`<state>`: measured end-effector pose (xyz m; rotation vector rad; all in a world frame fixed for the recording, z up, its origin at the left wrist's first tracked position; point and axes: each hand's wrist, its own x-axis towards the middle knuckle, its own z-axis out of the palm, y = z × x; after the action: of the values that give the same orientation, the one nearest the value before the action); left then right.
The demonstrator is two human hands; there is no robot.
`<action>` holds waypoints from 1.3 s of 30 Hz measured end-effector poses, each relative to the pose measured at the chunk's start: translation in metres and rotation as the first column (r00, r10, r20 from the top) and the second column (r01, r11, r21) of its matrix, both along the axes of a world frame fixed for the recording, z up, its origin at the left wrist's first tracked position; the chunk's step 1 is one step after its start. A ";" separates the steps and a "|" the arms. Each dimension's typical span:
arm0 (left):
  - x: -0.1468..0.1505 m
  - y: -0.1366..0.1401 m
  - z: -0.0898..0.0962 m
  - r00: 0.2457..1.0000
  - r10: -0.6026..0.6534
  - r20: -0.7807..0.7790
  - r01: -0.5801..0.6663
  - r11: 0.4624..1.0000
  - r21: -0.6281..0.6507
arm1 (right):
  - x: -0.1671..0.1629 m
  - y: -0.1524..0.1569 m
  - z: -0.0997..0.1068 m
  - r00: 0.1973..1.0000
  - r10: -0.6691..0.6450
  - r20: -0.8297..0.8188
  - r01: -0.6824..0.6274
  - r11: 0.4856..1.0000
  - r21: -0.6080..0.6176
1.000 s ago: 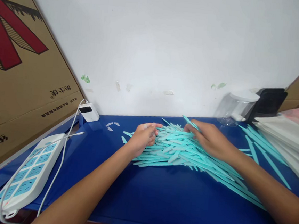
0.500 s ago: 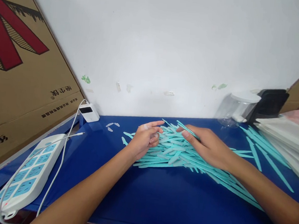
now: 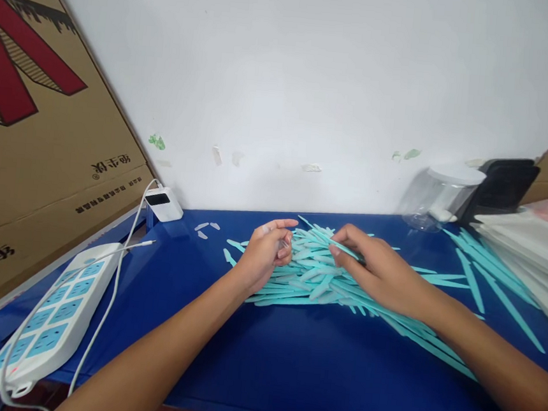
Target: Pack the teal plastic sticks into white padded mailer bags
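A heap of slim turquoise eyebrow razors [image 3: 316, 276], many with pale translucent blade covers, lies between and beneath my hands. My right hand [image 3: 374, 265] is closed, thumb against fingers, on one turquoise eyebrow razor [image 3: 320, 233] whose thin end points left. At the heap's left side, my left hand [image 3: 266, 256] has curled fingers, with the index finger reaching toward that tip. Small clear pieces, apparently blade covers [image 3: 284, 243], show inside its fingers; how many is hidden. Three loose blade covers [image 3: 202, 227] lie on the table to the left.
A white power strip [image 3: 56, 314] with cables and a small white device [image 3: 163, 203] occupy the left. More turquoise razors [image 3: 498, 270] lie at right beside a clear lidded jar [image 3: 445, 198], a black object [image 3: 503, 184] and stacked white packaging [image 3: 529, 253]. A cardboard box [image 3: 58, 148] stands left.
My right hand has shifted slightly, and the razor's tip now reaches closer to my left hand. My left index finger has drawn in a little. The view has moved slightly.
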<state>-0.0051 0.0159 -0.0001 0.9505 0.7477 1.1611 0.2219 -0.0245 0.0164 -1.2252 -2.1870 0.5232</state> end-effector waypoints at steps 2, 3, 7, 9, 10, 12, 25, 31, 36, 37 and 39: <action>0.001 -0.002 0.001 1.000 -0.016 0.013 0.016 1.000 -0.019 | -0.002 0.000 -0.001 1.000 -0.004 -0.025 0.005 1.000 0.019; 0.001 -0.003 0.001 1.000 -0.020 0.016 0.020 0.999 -0.029 | -0.003 0.000 -0.001 0.999 0.003 -0.042 -0.002 1.000 0.017; 0.004 -0.007 0.004 1.000 -0.003 0.010 0.003 0.998 -0.060 | -0.008 -0.002 -0.001 0.991 0.041 -0.125 -0.049 0.997 -0.060; 0.004 -0.008 0.005 1.000 0.007 0.001 -0.007 0.997 -0.078 | -0.010 -0.003 -0.001 0.990 0.052 -0.135 -0.067 0.992 -0.104; 0.004 -0.009 0.004 1.000 0.013 -0.003 -0.013 0.996 -0.088 | -0.011 -0.004 -0.001 0.989 0.061 -0.131 -0.076 0.990 -0.116; 0.004 -0.010 0.003 1.000 0.023 -0.010 -0.024 0.995 -0.097 | -0.012 -0.005 -0.002 0.989 0.078 -0.123 -0.093 0.988 -0.123; 0.009 -0.012 0.004 0.999 0.024 -0.042 -0.026 0.998 -0.051 | -0.014 -0.007 -0.005 0.983 0.076 -0.166 -0.098 0.987 -0.128; 0.011 -0.016 0.003 0.997 0.035 -0.073 -0.035 0.999 0.012 | -0.013 -0.005 -0.008 0.991 0.032 -0.130 -0.040 0.997 -0.061; 0.010 -0.017 0.004 0.998 0.026 -0.054 -0.024 0.999 0.042 | -0.012 -0.004 -0.007 0.995 0.002 -0.097 -0.001 1.000 0.009; 0.010 -0.017 0.004 0.998 0.026 -0.054 -0.024 0.999 0.041 | -0.012 -0.004 -0.007 0.996 -0.002 -0.089 0.005 1.000 0.024; 0.009 -0.017 0.003 0.998 0.030 -0.056 -0.028 0.999 0.039 | -0.012 -0.003 -0.007 0.998 -0.011 -0.069 0.015 0.998 0.057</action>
<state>0.0043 -0.0010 0.0030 1.0108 0.7892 1.1820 0.2102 -0.0278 0.0091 -1.1730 -2.1211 0.4863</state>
